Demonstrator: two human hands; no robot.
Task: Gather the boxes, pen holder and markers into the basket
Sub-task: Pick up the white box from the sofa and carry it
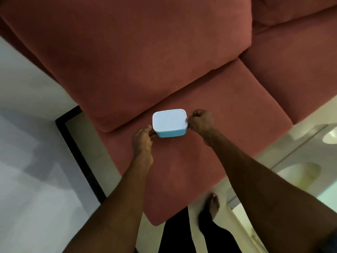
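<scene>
A small blue box (171, 133) with a white lid sits over the seat of a red sofa (200, 161). My left hand (143, 138) grips its left end, fingers curled around the lower corner. At the box's right end, my right hand (199, 121) pinches the rim of the lid. Both arms reach forward from the bottom of the view. No basket, pen holder or markers are in sight.
The sofa's back cushion (127, 61) rises behind the box, and a second seat (291, 70) lies to the right. A black-framed panel (76, 152) stands on the left. A glass table (300, 179) is at the right, and my bare foot (212, 204) rests on the pale floor.
</scene>
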